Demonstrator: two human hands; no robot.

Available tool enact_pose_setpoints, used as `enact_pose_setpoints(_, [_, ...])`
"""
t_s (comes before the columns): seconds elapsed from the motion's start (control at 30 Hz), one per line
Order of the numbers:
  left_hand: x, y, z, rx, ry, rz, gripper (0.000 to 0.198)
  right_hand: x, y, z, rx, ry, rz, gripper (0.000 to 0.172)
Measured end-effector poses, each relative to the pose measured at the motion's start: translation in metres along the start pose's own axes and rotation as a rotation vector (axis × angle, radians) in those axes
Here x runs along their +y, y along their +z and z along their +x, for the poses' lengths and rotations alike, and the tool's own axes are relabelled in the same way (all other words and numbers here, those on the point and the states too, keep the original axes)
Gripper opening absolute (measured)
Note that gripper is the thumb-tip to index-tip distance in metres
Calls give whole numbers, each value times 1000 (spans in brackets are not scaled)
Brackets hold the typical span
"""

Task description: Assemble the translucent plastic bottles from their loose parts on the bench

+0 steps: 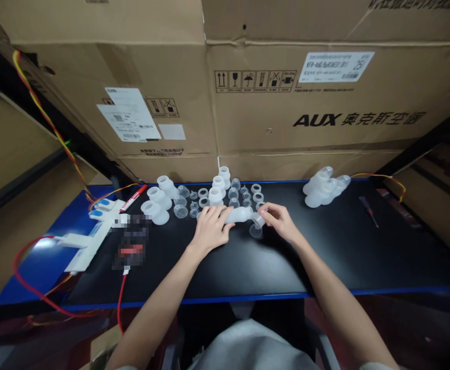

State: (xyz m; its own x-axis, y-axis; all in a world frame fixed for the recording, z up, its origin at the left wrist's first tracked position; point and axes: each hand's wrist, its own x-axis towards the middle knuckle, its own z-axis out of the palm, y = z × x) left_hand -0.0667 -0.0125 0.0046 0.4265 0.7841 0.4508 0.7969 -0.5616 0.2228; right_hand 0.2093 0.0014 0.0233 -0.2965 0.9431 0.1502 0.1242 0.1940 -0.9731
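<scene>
Two-part fitting seems in hand: bottle (240,214) gripped under your left fingers (216,215), clear piece (257,221) pinched between your right fingers (271,211); align next.

The bottle (238,215) is smooth, translucent plastic with a satin look; the dome cap (256,231), clear glossy plastic. The desk (228,272) has a soft sheen; the cardboard panel (255,139) is matt.

Ahead, passage is barred by white bottles (216,195) and cardboard (248,128); leftward, it's pinched by the power strip (98,234). Past the right hand (281,222), a wide lane is offered over black mat (363,257), nearside of the bottle cluster (321,191)!
</scene>
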Motion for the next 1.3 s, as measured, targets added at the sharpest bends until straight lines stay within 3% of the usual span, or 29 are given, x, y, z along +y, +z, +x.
enact_pose_setpoints(0.13, [-24,-19,-5,5,42,-222,37,-3,-6,-4,-232,157,66,51])
enact_pose_setpoints(0.27, [-43,-28,-8,-61,-30,-203,30,-7,-1,-7,-398,265,75,57])
enact_pose_setpoints(0.67, [-52,-39,-7,-111,-147,-76,31,9,21,-2,-319,83,-86,47])
enact_pose_setpoints(0.73, [-53,-39,-8,-49,-165,-73,45,9,25,1,-287,53,-116,44])
enact_pose_setpoints(0.8, [-52,-40,-9,97,-145,-94,70,9,30,3,-256,13,-142,41])
enact_pose_setpoints(0.87, [-49,-40,-10,258,-79,-115,83,8,34,4,-237,-23,-144,38])
enact_pose_setpoints(0.97, [-37,-34,-11,354,61,-144,73,7,39,4,-238,-54,-127,37])
enact_pose_setpoints(1.07, [-16,-20,-12,286,128,-230,63,8,41,2,-176,-89,-95,38])
enact_pose_setpoints(1.2, [11,0,-13,152,64,-222,52,10,46,-2,-76,-128,-7,36])
enact_pose_setpoints(1.3, [25,6,-11,234,77,-150,35,10,50,-3,26,-155,-22,28])
